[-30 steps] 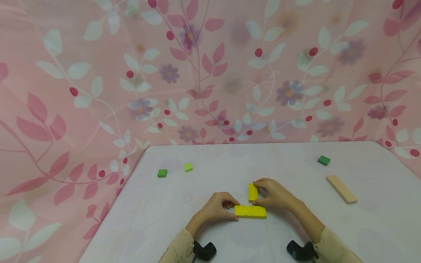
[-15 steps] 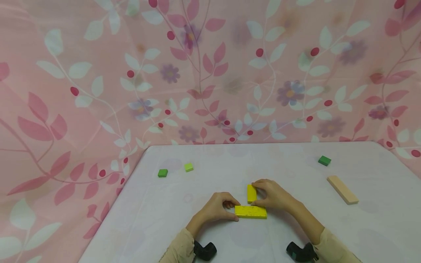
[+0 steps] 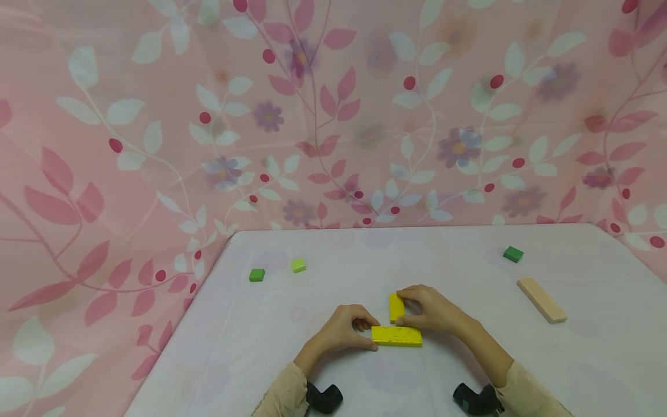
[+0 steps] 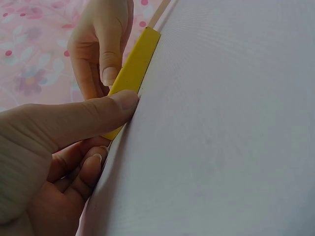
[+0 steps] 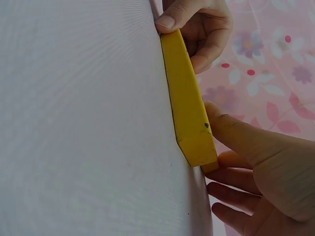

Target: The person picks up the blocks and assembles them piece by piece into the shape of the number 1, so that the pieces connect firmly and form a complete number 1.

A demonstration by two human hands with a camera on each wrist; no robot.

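1. The step in hand seems to be the placing of the short yellow block (image 3: 395, 308) in relation to the long yellow block (image 3: 396, 336). Both are on the white table (image 3: 250, 336), in front of the person. The long one lies crosswise; the short one is just beyond its far side, pointing away from the person. Whether the two blocks touch, I cannot tell.

2. The left hand (image 3: 341, 329) has its grip on the left end of the long block, with the thumb on the near face and the fingers curled behind.

3. The right hand (image 3: 433, 308) has its grip on the short block, pinching it with the thumb at the near end and a finger at the far end. The forearm comes in obliquely from the lower right.

4. Both wrists are held low, and the palms turn towards each other.

5. In my judgement, the next move calls for small, gentle adjustment by the right hand, while the left steadies the long block.

6. The wooden block (image 3: 542, 300) and the dark green block (image 3: 513, 254) lie apart, to the right, untouched.
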